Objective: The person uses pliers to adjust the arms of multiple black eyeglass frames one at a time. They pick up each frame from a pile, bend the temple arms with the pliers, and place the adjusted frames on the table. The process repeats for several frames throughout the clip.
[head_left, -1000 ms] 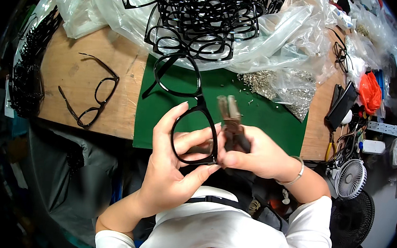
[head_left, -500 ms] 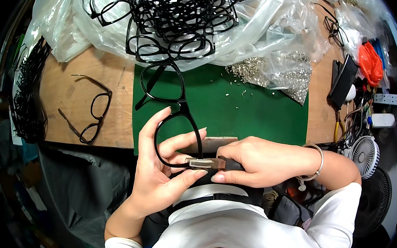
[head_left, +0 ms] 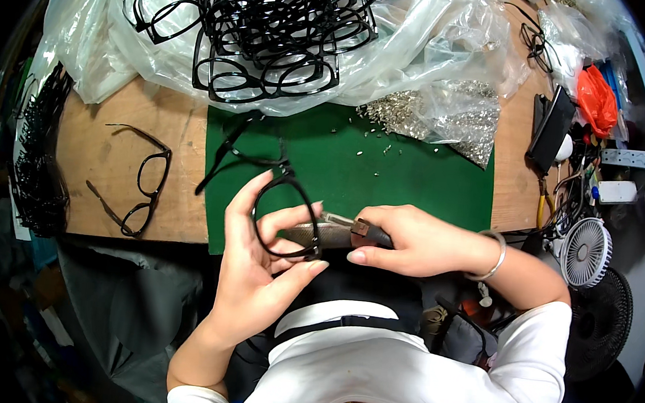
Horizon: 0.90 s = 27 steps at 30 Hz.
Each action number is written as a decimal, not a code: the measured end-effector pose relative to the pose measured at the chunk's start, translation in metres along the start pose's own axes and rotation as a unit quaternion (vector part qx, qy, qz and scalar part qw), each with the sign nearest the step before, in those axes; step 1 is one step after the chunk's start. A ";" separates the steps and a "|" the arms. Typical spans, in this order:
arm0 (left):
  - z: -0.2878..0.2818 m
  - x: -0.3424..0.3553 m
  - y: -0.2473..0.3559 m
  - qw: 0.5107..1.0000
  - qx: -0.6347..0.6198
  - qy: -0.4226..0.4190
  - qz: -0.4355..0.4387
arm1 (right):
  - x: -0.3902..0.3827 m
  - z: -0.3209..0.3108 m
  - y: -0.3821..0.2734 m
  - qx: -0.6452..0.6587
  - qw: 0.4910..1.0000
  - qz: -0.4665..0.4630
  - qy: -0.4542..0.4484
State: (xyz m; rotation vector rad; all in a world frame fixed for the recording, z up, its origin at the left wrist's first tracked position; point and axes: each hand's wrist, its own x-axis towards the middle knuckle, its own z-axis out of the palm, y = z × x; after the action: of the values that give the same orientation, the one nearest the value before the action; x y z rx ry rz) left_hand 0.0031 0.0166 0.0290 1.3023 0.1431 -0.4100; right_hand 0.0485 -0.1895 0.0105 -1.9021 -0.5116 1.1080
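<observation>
My left hand (head_left: 243, 302) holds a black eyeglass frame (head_left: 285, 172) by one lens rim, between thumb and fingers. The rim has no lens, and my fingers show through it. The frame's other half stretches away over the green mat (head_left: 417, 175), with a temple arm folded out to the left, blurred by motion. My right hand (head_left: 430, 245) is closed around pliers (head_left: 362, 229) with dark handles. Their metal jaws point left, just right of the rim and apart from it. A flat grey-brown strip (head_left: 335, 236) lies behind the jaws, partly hidden.
A heap of black eyeglass frames (head_left: 268, 28) lies on clear plastic at the back. Small metal pieces (head_left: 392, 108) spill from a bag. One frame (head_left: 160, 176) rests at left beside bundled black temple arms (head_left: 39, 154). A phone (head_left: 551, 129) and a white fan (head_left: 586, 251) stand right.
The pliers' jaws have come off the end of the rim and swung up and away. The eyeglass frame has tilted in my left hand, its far half shifting left.
</observation>
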 end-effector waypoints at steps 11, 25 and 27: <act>-0.003 -0.029 -0.033 0.998 -0.031 0.052 -0.002 | 0.024 -0.019 0.034 -0.256 0.930 0.038 0.261; 0.017 -0.021 -0.047 0.997 -0.066 0.033 -0.007 | 0.015 0.022 -0.019 0.104 0.959 -0.073 0.255; 0.023 -0.019 -0.051 0.999 -0.010 0.027 0.043 | 0.023 0.035 -0.015 0.181 0.936 -0.099 0.284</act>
State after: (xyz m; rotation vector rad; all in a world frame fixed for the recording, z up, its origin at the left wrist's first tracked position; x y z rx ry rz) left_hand -0.0365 -0.0122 -0.0043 1.2945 0.1353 -0.2997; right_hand 0.0323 -0.1491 0.0026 -1.6912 -0.1495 0.4421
